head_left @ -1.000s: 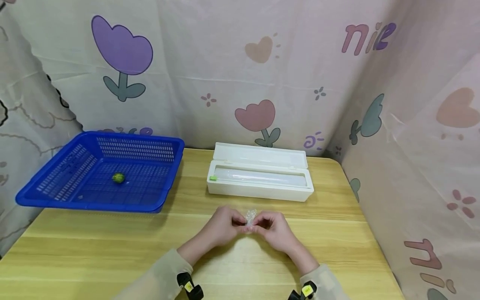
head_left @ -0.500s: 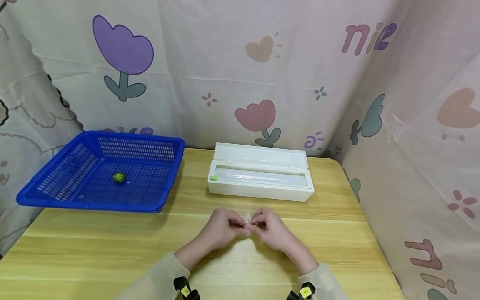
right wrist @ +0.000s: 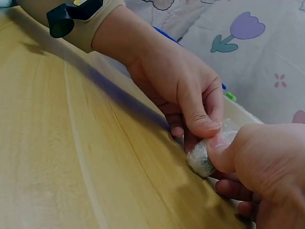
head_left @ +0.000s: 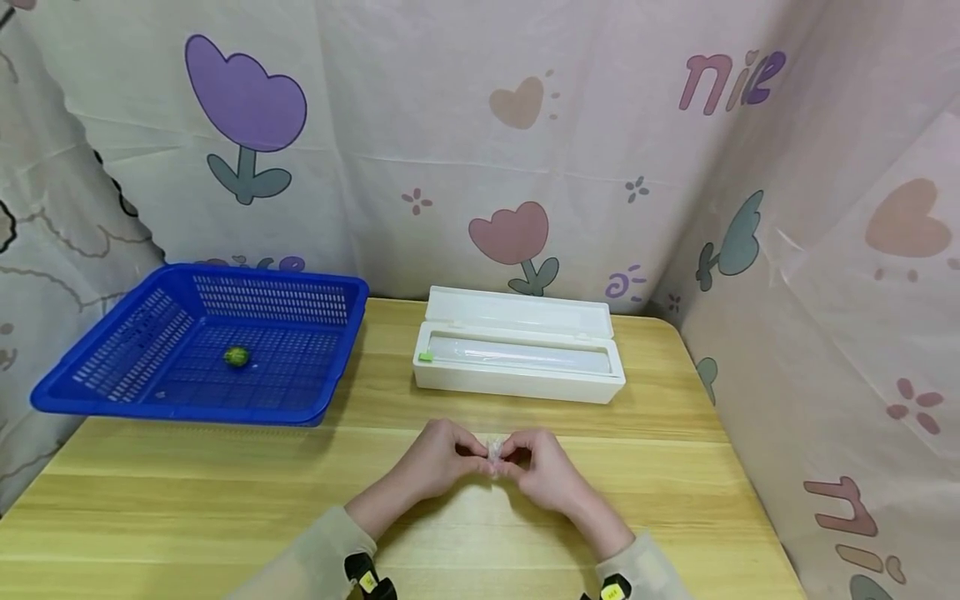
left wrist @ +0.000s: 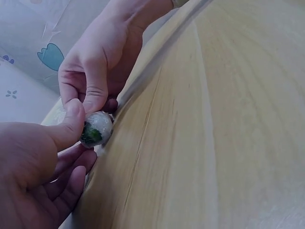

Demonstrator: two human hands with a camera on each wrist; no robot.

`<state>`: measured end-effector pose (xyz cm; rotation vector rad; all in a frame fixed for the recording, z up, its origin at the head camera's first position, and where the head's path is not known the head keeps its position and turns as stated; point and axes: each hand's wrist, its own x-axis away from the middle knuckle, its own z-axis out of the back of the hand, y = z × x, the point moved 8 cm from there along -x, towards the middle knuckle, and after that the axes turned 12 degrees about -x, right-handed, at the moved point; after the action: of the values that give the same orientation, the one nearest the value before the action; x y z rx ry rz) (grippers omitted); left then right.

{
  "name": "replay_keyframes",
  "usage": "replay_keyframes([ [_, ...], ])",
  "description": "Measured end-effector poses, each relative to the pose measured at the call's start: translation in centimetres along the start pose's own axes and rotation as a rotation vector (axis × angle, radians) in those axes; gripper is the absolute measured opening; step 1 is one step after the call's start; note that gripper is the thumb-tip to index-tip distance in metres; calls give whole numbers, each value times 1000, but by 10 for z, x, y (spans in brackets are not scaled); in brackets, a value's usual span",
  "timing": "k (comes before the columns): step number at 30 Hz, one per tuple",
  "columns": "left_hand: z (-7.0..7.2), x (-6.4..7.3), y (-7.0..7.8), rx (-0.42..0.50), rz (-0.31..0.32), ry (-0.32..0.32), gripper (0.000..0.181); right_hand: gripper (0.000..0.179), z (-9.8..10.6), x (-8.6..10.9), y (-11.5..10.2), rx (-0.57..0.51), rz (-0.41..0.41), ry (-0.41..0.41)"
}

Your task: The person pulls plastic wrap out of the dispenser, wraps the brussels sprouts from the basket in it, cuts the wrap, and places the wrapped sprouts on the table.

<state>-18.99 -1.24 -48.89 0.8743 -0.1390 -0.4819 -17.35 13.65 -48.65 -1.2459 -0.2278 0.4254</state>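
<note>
Both hands meet over the table, in front of the white box. Between them is a small round green fruit wrapped in clear cling film (left wrist: 97, 129); its exact kind is blurred by the film. My left hand (head_left: 442, 462) pinches it between thumb and fingers from the left. From the other side my right hand (head_left: 543, 468) pinches the gathered film. In the right wrist view the two thumbs lie close together on top of the wrapped fruit (right wrist: 200, 160), and the fingers partly hide it.
A blue plastic basket (head_left: 341, 367) stands at the left with one small green fruit (head_left: 236, 357) inside. Beyond the hands, a white cling film box (head_left: 517, 385) has its lid up, showing the film roll (head_left: 517, 354). A patterned curtain (head_left: 420, 108) encloses the wooden table (head_left: 225, 500).
Both hands have shifted slightly, their fingers moving around the film-wrapped fruit. Less of the film's tuft sticks up between them than one second ago. Basket and box stay put.
</note>
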Motion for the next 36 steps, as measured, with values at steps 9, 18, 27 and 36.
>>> replay_keyframes([
  [9, -2, 0, 2, 27, 20, -45, 8, 11, -1, 4, 2, -39, 44, 30],
  [18, -4, -1, -6, 46, 150, -105, 13, 5, -4, 6, 3, -159, 40, -51],
  [27, -4, 1, 4, 1, 44, -83, 4, 9, -2, 6, 3, -208, -20, -52],
  [36, 2, -3, 13, -14, -68, 91, 8, 25, 9, 3, 2, -113, -41, 91],
])
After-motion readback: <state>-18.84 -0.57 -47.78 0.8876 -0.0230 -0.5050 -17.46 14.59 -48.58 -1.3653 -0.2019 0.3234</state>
